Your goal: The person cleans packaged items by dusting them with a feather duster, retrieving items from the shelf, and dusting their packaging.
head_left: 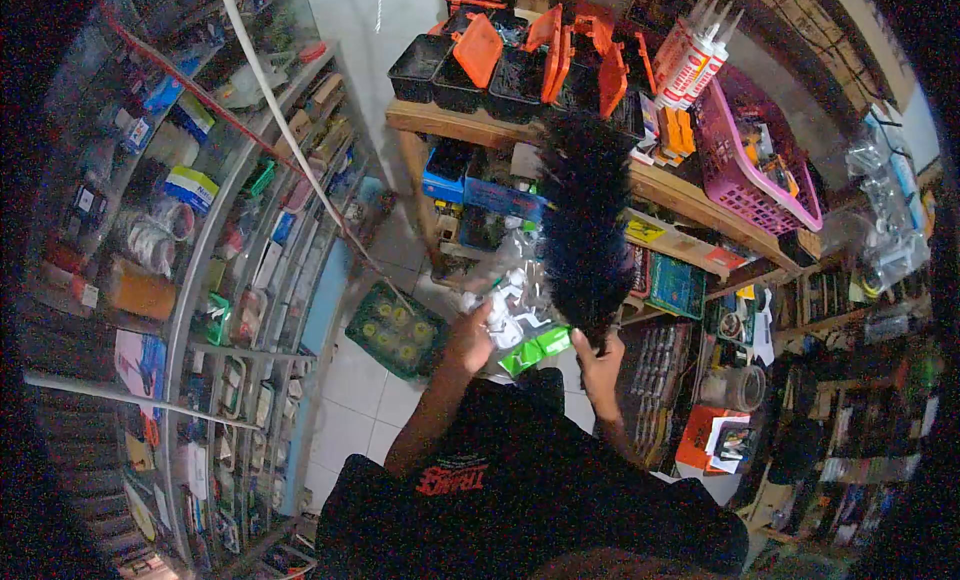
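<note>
My left hand (470, 342) is closed on the left side of a clear plastic packet (510, 305) with white pieces inside and a bright green label at its near end. My right hand (600, 372) is wrapped round the lower end of a dark, fluffy duster (588, 230), which stands up from it towards the shelf. The right fingers are also close to the packet's green end; whether they touch it I cannot tell. The duster's handle is mostly hidden in the fist.
Black bins with orange lids (478, 52) stand on a wooden shelf (460, 123) ahead. White cartridge tubes (695, 65) and a pink basket (735, 170) sit to their right. A green crate (395, 330) is on the tiled floor. At left runs a stocked glass cabinet (205, 240).
</note>
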Demonstrator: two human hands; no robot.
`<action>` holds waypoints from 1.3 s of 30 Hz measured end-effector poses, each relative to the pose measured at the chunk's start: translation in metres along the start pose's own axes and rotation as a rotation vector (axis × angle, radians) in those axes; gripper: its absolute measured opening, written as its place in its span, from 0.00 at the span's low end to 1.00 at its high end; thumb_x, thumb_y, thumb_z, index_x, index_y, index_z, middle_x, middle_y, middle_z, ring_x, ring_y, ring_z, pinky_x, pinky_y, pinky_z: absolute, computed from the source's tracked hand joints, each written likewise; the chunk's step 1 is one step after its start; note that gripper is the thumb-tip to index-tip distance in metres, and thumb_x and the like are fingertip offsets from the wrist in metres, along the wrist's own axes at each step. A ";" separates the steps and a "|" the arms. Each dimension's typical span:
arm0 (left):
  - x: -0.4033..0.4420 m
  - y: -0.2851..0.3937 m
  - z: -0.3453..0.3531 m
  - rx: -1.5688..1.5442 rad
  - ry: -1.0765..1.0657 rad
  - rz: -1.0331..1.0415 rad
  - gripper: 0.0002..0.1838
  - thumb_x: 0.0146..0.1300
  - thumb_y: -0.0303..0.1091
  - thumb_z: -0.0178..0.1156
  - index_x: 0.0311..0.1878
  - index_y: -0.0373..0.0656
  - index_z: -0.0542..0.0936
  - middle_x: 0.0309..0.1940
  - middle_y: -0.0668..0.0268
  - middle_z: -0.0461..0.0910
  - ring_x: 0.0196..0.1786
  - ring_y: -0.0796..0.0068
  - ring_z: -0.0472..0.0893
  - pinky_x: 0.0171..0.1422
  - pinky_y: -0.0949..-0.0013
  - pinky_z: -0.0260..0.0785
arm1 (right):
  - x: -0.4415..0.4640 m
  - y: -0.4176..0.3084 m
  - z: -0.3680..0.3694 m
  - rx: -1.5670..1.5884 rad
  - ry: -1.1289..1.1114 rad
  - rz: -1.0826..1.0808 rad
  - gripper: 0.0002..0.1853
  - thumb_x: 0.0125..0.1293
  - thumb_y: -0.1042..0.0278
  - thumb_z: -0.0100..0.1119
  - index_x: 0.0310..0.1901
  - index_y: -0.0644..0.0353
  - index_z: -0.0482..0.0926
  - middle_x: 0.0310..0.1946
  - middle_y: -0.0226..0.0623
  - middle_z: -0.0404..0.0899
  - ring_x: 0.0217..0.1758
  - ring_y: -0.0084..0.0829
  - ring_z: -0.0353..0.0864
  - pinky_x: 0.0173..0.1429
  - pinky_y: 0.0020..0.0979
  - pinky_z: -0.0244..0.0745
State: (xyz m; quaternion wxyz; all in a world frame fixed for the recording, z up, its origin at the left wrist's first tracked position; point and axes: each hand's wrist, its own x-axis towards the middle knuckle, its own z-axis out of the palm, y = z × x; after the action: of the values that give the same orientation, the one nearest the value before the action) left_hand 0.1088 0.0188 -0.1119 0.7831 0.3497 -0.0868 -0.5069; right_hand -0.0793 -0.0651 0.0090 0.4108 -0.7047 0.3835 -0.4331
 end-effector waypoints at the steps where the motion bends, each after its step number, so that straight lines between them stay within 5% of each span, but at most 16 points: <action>1: 0.002 0.008 0.007 -0.159 0.056 -0.076 0.27 0.57 0.30 0.63 0.60 0.43 0.68 0.53 0.64 0.74 0.56 0.63 0.74 0.60 0.58 0.67 | 0.000 0.014 -0.003 -0.077 0.060 -0.116 0.10 0.66 0.66 0.58 0.29 0.58 0.71 0.19 0.21 0.67 0.17 0.14 0.60 0.21 0.22 0.55; 2: 0.003 0.018 0.015 -0.319 0.113 -0.150 0.26 0.56 0.29 0.64 0.59 0.42 0.69 0.52 0.64 0.75 0.55 0.64 0.75 0.60 0.60 0.67 | -0.002 0.051 -0.017 -0.144 0.108 -0.124 0.11 0.68 0.65 0.56 0.28 0.58 0.70 0.18 0.21 0.66 0.17 0.14 0.59 0.21 0.22 0.55; 5: -0.015 0.072 0.069 0.145 0.167 0.274 0.25 0.53 0.26 0.67 0.55 0.40 0.71 0.50 0.63 0.75 0.52 0.68 0.76 0.57 0.63 0.69 | 0.001 0.021 -0.026 0.019 0.059 0.122 0.17 0.71 0.60 0.50 0.25 0.59 0.68 0.16 0.21 0.62 0.17 0.14 0.58 0.21 0.22 0.54; 10: -0.010 0.091 0.061 0.510 0.189 0.500 0.29 0.50 0.29 0.71 0.56 0.40 0.69 0.51 0.59 0.74 0.51 0.69 0.76 0.54 0.65 0.71 | -0.009 0.001 -0.025 -0.039 -0.279 0.186 0.21 0.71 0.60 0.50 0.21 0.61 0.69 0.15 0.22 0.63 0.18 0.15 0.59 0.23 0.24 0.53; 12: 0.011 0.046 -0.014 1.375 0.384 0.776 0.30 0.50 0.30 0.72 0.56 0.40 0.69 0.51 0.60 0.74 0.51 0.69 0.76 0.54 0.65 0.71 | -0.014 -0.010 -0.022 -0.003 -0.434 0.206 0.20 0.71 0.59 0.51 0.22 0.62 0.70 0.16 0.22 0.64 0.20 0.15 0.60 0.24 0.25 0.55; 14: 0.017 0.036 -0.032 1.548 0.404 0.836 0.32 0.50 0.33 0.71 0.57 0.40 0.68 0.52 0.59 0.72 0.53 0.67 0.74 0.57 0.64 0.69 | -0.016 -0.009 -0.020 -0.013 -0.517 0.179 0.20 0.70 0.58 0.53 0.24 0.64 0.71 0.18 0.23 0.66 0.24 0.17 0.61 0.28 0.26 0.59; 16: 0.005 0.066 0.011 1.021 0.254 0.700 0.33 0.52 0.38 0.70 0.60 0.41 0.67 0.55 0.55 0.70 0.59 0.62 0.70 0.63 0.60 0.64 | -0.018 -0.001 -0.015 0.110 -0.418 0.336 0.19 0.70 0.61 0.53 0.22 0.63 0.69 0.15 0.23 0.63 0.19 0.15 0.57 0.24 0.25 0.54; 18: -0.005 0.087 0.034 0.808 0.213 0.464 0.36 0.53 0.40 0.70 0.62 0.41 0.66 0.58 0.54 0.68 0.63 0.59 0.67 0.69 0.58 0.59 | -0.012 -0.012 -0.019 0.093 -0.391 0.408 0.20 0.68 0.63 0.55 0.19 0.62 0.69 0.13 0.23 0.62 0.16 0.15 0.56 0.22 0.25 0.51; 21: 0.001 0.066 0.009 0.854 0.230 0.794 0.31 0.52 0.36 0.70 0.59 0.41 0.70 0.56 0.57 0.72 0.58 0.58 0.73 0.64 0.58 0.65 | 0.007 -0.020 -0.038 0.035 -0.614 0.248 0.21 0.68 0.63 0.56 0.17 0.62 0.69 0.13 0.23 0.64 0.17 0.15 0.57 0.22 0.25 0.51; 25: -0.011 0.113 0.044 1.203 0.094 0.919 0.25 0.53 0.34 0.67 0.55 0.42 0.76 0.51 0.58 0.79 0.55 0.53 0.77 0.63 0.55 0.66 | 0.019 -0.021 -0.043 -0.035 -0.449 0.245 0.22 0.67 0.64 0.57 0.16 0.63 0.67 0.12 0.22 0.61 0.18 0.14 0.56 0.23 0.25 0.51; 27: -0.015 0.127 0.060 1.297 0.064 0.928 0.22 0.52 0.32 0.67 0.52 0.44 0.78 0.48 0.57 0.80 0.53 0.56 0.78 0.60 0.57 0.69 | 0.026 -0.023 -0.051 -0.083 -0.549 0.246 0.22 0.66 0.65 0.58 0.16 0.64 0.66 0.12 0.23 0.60 0.19 0.14 0.55 0.24 0.25 0.51; 29: -0.019 0.125 0.048 1.520 0.104 0.697 0.20 0.53 0.30 0.66 0.51 0.44 0.78 0.49 0.57 0.80 0.52 0.57 0.79 0.58 0.59 0.70 | 0.035 -0.021 -0.063 -0.106 -0.710 0.263 0.22 0.66 0.65 0.58 0.16 0.64 0.65 0.12 0.23 0.60 0.19 0.15 0.55 0.24 0.25 0.51; 30: -0.022 0.126 0.046 1.223 0.063 0.550 0.20 0.52 0.30 0.67 0.51 0.42 0.78 0.49 0.57 0.80 0.51 0.56 0.79 0.57 0.59 0.71 | 0.036 -0.028 -0.061 -0.087 -0.669 0.269 0.22 0.66 0.66 0.57 0.16 0.64 0.66 0.12 0.24 0.60 0.18 0.15 0.56 0.23 0.26 0.51; 33: -0.015 0.133 0.057 1.270 0.081 1.009 0.24 0.50 0.38 0.69 0.51 0.40 0.77 0.49 0.56 0.80 0.50 0.54 0.79 0.56 0.59 0.71 | 0.031 -0.024 -0.050 -0.132 -0.558 0.235 0.22 0.67 0.65 0.56 0.16 0.62 0.67 0.12 0.23 0.61 0.17 0.15 0.57 0.23 0.26 0.52; 36: -0.023 0.137 0.056 1.108 0.095 0.598 0.25 0.50 0.36 0.70 0.52 0.41 0.77 0.49 0.55 0.80 0.50 0.54 0.79 0.56 0.60 0.71 | 0.024 -0.008 -0.052 -0.026 -0.752 0.291 0.24 0.68 0.56 0.56 0.18 0.61 0.66 0.14 0.20 0.60 0.19 0.15 0.56 0.22 0.25 0.51; 39: -0.023 0.124 0.036 1.262 0.201 0.643 0.24 0.52 0.35 0.69 0.52 0.40 0.76 0.49 0.55 0.79 0.52 0.57 0.79 0.56 0.59 0.70 | 0.019 -0.012 -0.042 -0.034 -0.611 0.388 0.24 0.68 0.55 0.56 0.19 0.62 0.67 0.14 0.20 0.60 0.20 0.15 0.56 0.22 0.26 0.51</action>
State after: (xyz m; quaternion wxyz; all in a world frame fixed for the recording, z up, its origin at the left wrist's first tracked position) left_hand 0.1712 0.0512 -0.0013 0.5463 0.7381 -0.3897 -0.0695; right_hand -0.1098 -0.0882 0.0382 0.5691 -0.7225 0.3768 -0.1103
